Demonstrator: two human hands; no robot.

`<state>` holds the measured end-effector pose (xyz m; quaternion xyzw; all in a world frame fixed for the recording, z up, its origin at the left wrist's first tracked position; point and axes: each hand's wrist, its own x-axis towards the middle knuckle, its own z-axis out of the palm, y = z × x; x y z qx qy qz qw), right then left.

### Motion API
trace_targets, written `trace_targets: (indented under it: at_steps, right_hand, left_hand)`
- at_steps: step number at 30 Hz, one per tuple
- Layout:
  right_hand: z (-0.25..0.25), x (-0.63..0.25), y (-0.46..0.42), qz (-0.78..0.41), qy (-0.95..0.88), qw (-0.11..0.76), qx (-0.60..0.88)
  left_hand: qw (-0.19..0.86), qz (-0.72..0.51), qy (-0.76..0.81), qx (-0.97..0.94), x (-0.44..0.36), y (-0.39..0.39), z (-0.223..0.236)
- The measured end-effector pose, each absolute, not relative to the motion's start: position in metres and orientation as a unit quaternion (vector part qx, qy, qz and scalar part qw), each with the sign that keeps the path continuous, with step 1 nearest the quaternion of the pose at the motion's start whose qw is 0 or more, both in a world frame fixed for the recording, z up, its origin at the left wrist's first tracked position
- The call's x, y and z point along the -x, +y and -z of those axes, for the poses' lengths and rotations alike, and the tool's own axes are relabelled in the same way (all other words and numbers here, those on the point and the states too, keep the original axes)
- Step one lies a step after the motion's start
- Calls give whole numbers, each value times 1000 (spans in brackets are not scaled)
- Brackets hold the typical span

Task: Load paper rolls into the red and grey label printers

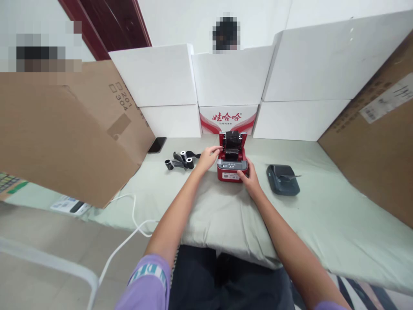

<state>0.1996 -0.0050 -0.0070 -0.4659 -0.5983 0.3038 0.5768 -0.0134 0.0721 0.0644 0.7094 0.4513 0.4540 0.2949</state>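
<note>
A small red label printer [232,165] stands open on the pale green cloth [322,215], with a black ribbon roll [232,141] in its raised back part. My left hand [208,157] touches the printer's left side, fingers reaching toward the ribbon area. My right hand [248,176] grips the printer's front right corner, thumb on its face. To the left of the printer lies a loose black ribbon on small spools [180,160].
A dark grey printer cover [282,179] lies right of the printer. A black phone [157,144] lies at the back left. White boxes [232,77] line the back; brown cartons [64,133] flank both sides. A white cable [129,232] runs at the left.
</note>
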Motion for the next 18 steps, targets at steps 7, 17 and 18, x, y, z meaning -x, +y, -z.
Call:
trace_targets:
  at_steps: [7,17,18]
  right_hand:
    - [10,-201,-1,-322,-592,578,460]
    - [10,-200,-1,-327,-589,581,457]
    - [9,-200,-1,-326,-588,582,457]
  left_hand:
    - [429,-295,308,-796,-9,111,-89]
    - [124,-98,413,-897,-27,121,-102]
    - [125,-65,414,-900,-30,121,-104]
